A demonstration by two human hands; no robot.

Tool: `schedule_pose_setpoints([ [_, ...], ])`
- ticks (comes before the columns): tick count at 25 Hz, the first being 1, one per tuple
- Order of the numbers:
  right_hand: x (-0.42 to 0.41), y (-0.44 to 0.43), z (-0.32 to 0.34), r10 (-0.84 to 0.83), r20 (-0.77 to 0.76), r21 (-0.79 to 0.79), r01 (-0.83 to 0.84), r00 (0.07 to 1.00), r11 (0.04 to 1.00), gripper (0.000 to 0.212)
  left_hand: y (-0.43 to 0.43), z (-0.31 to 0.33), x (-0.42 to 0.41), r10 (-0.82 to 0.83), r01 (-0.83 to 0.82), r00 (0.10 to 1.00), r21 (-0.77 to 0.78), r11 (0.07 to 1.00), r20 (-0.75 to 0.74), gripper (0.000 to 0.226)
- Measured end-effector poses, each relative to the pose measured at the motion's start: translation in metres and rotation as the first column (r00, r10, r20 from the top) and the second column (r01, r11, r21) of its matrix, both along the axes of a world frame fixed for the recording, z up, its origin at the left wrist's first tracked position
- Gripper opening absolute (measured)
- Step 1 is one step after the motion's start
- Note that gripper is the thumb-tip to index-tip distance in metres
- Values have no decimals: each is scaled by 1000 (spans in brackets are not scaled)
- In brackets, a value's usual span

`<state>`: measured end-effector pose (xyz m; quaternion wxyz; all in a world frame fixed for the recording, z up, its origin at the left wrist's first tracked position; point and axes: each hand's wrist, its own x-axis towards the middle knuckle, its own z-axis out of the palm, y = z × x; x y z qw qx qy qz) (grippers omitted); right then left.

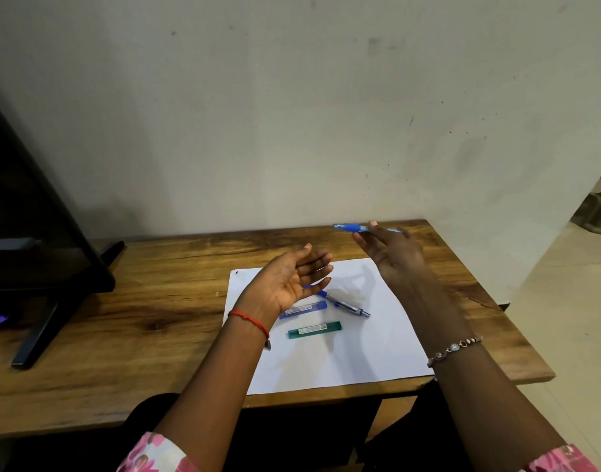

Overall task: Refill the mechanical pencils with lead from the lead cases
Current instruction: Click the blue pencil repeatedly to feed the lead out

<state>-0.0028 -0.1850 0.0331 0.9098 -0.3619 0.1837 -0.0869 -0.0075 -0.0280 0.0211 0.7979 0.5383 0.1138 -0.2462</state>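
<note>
The right hand (pixel 394 257) pinches a blue mechanical pencil (pixel 351 227) at its fingertips, raised level at the 1 o'clock corner of the white sheet (pixel 377 352). The left hand (pixel 288 281) hovers palm up with its fingers spread and holds nothing; it covers one end of the second pencil (pixel 345 304). At its 5 o'clock lie the blue lead case (pixel 305 309) and the green lead case (pixel 314 329). A black monitor (pixel 26 233) stands at 9 o'clock on the wooden table (pixel 139 301).

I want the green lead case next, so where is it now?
The green lead case lies on the white paper, mid-frame in the head view, just nearer the person than the blue lead case.
</note>
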Motion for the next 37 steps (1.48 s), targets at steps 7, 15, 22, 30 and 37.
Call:
schedule_pose_setpoints([
  [7, -6, 11, 2, 201, 334, -895, 243, 921, 374, 74, -7, -3, -2, 87, -84, 990, 30, 996, -107, 28],
  [15, -4, 23, -1, 219, 276, -905, 177, 936, 386, 50, -9, -6, -4, 46, -48, 992, -12, 999, -120, 27],
  [22, -8, 13, 4, 332, 212, -248, -278, 919, 928, 50, -17, -14, -9, -41, 35, 991, -47, 998, -125, 25],
  [30, -14, 5, 14, 250, 147, -264, -205, 957, 942, 67, -31, -20, -20, -127, 132, 979, 16, 991, -161, 22],
  [37, -17, 4, 22, 242, 158, -253, -198, 957, 947, 65, -34, -21, -24, -164, 168, 971, 7, 986, -174, 19],
])
